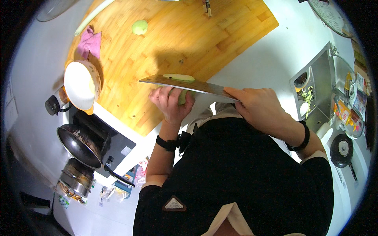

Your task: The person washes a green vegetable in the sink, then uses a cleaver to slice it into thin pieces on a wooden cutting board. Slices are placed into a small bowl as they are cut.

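My right hand [260, 106] grips the handle end of a broad kitchen cleaver [206, 87], its blade pointing left above the front of a wooden cutting board [192, 35]. A thin pale-green slice [180, 77] lies against the blade's upper face. Just below the blade, my left hand [168, 101] curls its fingers around a green vegetable piece [183, 97], mostly hidden by the fingers and the cleaver. Farther back on the board sits a rounded light-green vegetable piece [139, 27].
Left of the board stand a white pot [79, 82] and a black frying pan [79, 147] at the cooktop. A pink cloth [90, 42] and a long pale stalk [91, 18] lie along the board's left edge. The sink [320, 85] with green peelings is right.
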A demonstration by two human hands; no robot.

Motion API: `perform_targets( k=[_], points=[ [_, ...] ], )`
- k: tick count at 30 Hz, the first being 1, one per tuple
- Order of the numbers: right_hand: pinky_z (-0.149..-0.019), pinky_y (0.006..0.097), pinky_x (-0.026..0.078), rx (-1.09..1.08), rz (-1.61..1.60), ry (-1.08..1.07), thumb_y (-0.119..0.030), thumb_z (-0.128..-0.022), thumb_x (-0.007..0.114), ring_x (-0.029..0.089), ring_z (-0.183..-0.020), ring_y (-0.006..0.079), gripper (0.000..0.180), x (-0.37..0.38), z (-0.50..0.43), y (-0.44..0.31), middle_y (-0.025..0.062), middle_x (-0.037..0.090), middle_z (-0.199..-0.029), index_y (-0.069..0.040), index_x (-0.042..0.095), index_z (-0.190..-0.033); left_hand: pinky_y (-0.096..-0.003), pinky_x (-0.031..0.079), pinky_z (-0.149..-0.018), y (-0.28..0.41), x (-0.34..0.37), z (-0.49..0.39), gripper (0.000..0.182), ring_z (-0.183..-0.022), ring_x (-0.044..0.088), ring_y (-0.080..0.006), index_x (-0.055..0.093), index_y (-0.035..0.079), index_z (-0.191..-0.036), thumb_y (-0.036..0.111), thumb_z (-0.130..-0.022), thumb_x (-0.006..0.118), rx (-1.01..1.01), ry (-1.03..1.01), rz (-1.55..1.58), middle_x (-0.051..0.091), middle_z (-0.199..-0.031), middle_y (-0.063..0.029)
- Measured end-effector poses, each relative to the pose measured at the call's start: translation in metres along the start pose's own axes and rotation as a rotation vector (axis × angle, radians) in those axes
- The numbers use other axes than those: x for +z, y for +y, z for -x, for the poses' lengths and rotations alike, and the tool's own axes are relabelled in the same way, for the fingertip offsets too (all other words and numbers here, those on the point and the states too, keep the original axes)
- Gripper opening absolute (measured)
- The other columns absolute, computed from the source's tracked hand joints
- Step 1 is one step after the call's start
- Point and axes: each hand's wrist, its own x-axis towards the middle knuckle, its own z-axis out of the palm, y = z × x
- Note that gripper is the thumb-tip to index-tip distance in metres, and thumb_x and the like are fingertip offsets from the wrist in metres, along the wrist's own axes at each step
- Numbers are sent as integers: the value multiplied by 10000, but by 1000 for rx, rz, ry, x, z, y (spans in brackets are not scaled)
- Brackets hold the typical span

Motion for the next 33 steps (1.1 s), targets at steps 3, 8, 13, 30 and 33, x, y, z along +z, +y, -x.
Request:
perform_targets(
  k=[3, 8, 13, 30, 33],
  points=[
    [-598, 381, 549, -26, 21, 64, -89, -879, 661, 679, -667, 295, 378, -20, 26, -7, 139, 700, -835, -73, 635, -1255, -460, 362, -926, -2, 5, 5, 425, -1074, 488, -273, 630, 147, -1052, 175, -654, 777, -32, 57, 35, 548, -1110, -48],
    [-539, 361, 523, -38, 68, 102, -57, -831, 709, 644, -597, 252, 458, -28, 51, -22, 100, 654, -752, -76, 628, -1281, -564, 313, -1012, -9, 10, 17, 511, -1157, 526, -347, 654, 116, -1134, 315, -694, 822, -77, -19, 23, 591, -1215, -109],
    [-504, 338, 509, -84, 125, 136, -60, -817, 732, 631, -571, 212, 502, -20, 50, -20, 79, 628, -722, -60, 613, -1305, -662, 242, -1060, -12, 21, 23, 503, -1184, 546, -391, 684, 117, -1136, 361, -716, 812, -102, 6, 104, 637, -1216, -141],
    [-485, 308, 511, -73, 67, 101, -95, -888, 689, 617, -543, 176, 394, -14, 36, -12, 71, 639, -722, -40, 614, -1271, -596, 274, -1047, -3, 7, 11, 492, -1154, 550, -347, 669, 130, -1109, 383, -709, 801, -98, -58, -11, 649, -1175, -100],
    [-477, 305, 504, -80, 71, 82, -101, -892, 686, 614, -537, 174, 391, -14, 33, -11, 72, 639, -721, -36, 609, -1270, -606, 267, -1052, -3, 7, 13, 502, -1170, 547, -343, 668, 136, -1125, 393, -713, 797, -100, -76, -21, 646, -1184, -92]
  ],
)
